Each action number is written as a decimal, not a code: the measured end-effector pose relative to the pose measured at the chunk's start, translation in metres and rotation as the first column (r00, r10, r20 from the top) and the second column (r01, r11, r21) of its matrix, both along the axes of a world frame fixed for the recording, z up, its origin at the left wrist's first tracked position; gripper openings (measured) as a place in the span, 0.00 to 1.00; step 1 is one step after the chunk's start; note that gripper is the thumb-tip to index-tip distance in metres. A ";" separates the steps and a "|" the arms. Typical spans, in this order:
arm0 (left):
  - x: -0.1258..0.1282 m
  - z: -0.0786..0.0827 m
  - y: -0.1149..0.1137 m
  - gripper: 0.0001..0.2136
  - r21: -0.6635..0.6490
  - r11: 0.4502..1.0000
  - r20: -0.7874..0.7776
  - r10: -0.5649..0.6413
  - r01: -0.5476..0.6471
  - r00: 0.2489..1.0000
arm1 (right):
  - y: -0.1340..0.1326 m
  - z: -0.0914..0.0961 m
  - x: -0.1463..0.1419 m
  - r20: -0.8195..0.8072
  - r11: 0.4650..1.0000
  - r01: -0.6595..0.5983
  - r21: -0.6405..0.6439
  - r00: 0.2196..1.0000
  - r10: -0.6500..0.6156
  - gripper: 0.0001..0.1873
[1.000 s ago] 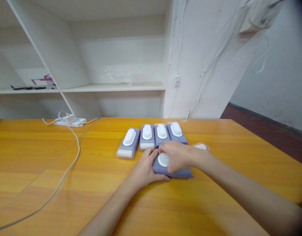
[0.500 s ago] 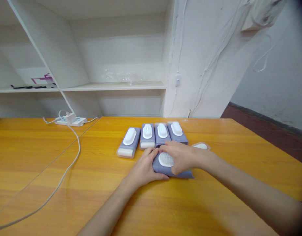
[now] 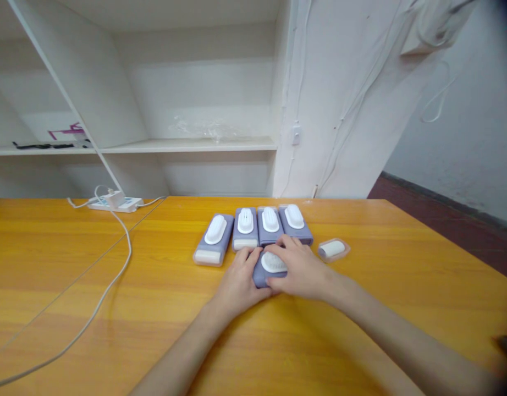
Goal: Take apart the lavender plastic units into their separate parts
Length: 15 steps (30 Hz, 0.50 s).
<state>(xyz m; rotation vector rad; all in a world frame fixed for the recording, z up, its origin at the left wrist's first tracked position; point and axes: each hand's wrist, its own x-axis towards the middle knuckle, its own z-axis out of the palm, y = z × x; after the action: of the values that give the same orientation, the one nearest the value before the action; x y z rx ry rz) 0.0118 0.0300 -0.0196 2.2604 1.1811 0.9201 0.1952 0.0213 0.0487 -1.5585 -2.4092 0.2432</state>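
A purple-grey case [image 3: 259, 276] with a white oval piece [image 3: 274, 263] on top lies on the table between my hands. My left hand [image 3: 242, 280] is closed around its left end, thumb along the near side. My right hand [image 3: 301, 270] grips the right part from above and covers much of it. Behind it, similar cases [image 3: 264, 236] with white oval tops stand in a row, and one more case [image 3: 220, 236] lies angled at the left. To the right of my right hand is a small clear-edged piece [image 3: 334, 249] with a white rounded top.
A power strip [image 3: 115, 203] with a plug sits at the table's back left, its pale cable [image 3: 127, 250] curving down the left side. White shelves [image 3: 187, 144] and a wall rise behind the table [image 3: 154, 308]. Clear plastic wrap [image 3: 206, 129] rests on a shelf.
My right hand has shifted round the case, its thumb now on the near side. The loose flap at the case's right end no longer shows. The small piece at right is now uncovered.
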 end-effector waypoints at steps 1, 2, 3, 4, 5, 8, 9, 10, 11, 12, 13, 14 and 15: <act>0.000 -0.001 0.000 0.35 0.005 1.000 0.003 0.001 -0.001 1.000 | -0.004 -0.008 -0.002 -0.056 0.996 0.070 0.063 0.996 -0.067 0.28; 0.001 -0.001 0.000 0.34 0.007 1.000 0.005 -0.002 0.002 1.000 | -0.008 -0.016 -0.005 -0.113 0.983 0.141 0.120 0.985 -0.128 0.24; 0.001 -0.001 0.000 0.34 0.006 1.000 0.006 -0.005 0.004 1.000 | -0.011 -0.022 -0.008 -0.157 0.974 0.177 0.140 0.975 -0.155 0.22; 0.001 -0.001 0.000 0.35 0.004 1.000 0.007 -0.006 0.006 1.000 | -0.013 -0.028 -0.010 -0.209 0.960 0.239 0.145 0.956 -0.207 0.20; 0.001 0.000 0.000 0.35 0.003 1.000 0.008 -0.007 0.007 1.000 | -0.014 -0.032 -0.013 -0.244 0.944 0.299 0.141 0.934 -0.259 0.20; 0.000 0.001 0.000 0.35 0.010 1.000 0.008 -0.012 0.012 1.000 | -0.014 -0.037 -0.023 -0.263 0.873 0.465 0.145 0.869 -0.419 0.24; 0.000 0.001 0.001 0.35 0.014 1.000 0.009 -0.013 0.013 1.000 | -0.013 -0.037 -0.026 -0.253 0.849 0.505 0.154 0.851 -0.460 0.26; 0.000 0.001 0.001 0.35 0.016 1.000 0.009 -0.015 0.015 1.000 | -0.013 -0.036 -0.029 -0.242 0.829 0.536 0.159 0.835 -0.494 0.28; 0.000 0.001 0.001 0.35 0.015 1.000 0.008 -0.018 0.018 1.000 | -0.013 -0.036 -0.032 -0.232 0.816 0.557 0.156 0.823 -0.518 0.29; 0.000 0.001 0.001 0.35 0.014 1.000 0.006 -0.022 0.022 1.000 | -0.014 -0.035 -0.033 -0.221 0.809 0.569 0.148 0.816 -0.534 0.30; 0.000 0.001 0.001 0.35 0.013 1.000 0.006 -0.026 0.026 1.000 | -0.014 -0.035 -0.035 -0.210 0.804 0.579 0.138 0.810 -0.547 0.31; 0.000 0.001 0.001 0.35 0.012 1.000 0.006 -0.029 0.029 1.000 | -0.014 -0.034 -0.035 -0.199 0.800 0.585 0.133 0.806 -0.557 0.31; 0.000 0.001 0.001 0.35 0.010 0.999 0.007 -0.032 0.032 0.999 | -0.014 -0.033 -0.036 -0.191 0.797 0.589 0.132 0.804 -0.563 0.30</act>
<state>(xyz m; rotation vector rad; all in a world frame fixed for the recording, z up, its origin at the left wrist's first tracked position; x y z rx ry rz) 0.0114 0.0312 -0.0188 2.2751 1.1366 0.9241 0.1593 0.0070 0.0156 -2.0120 -1.6785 0.0009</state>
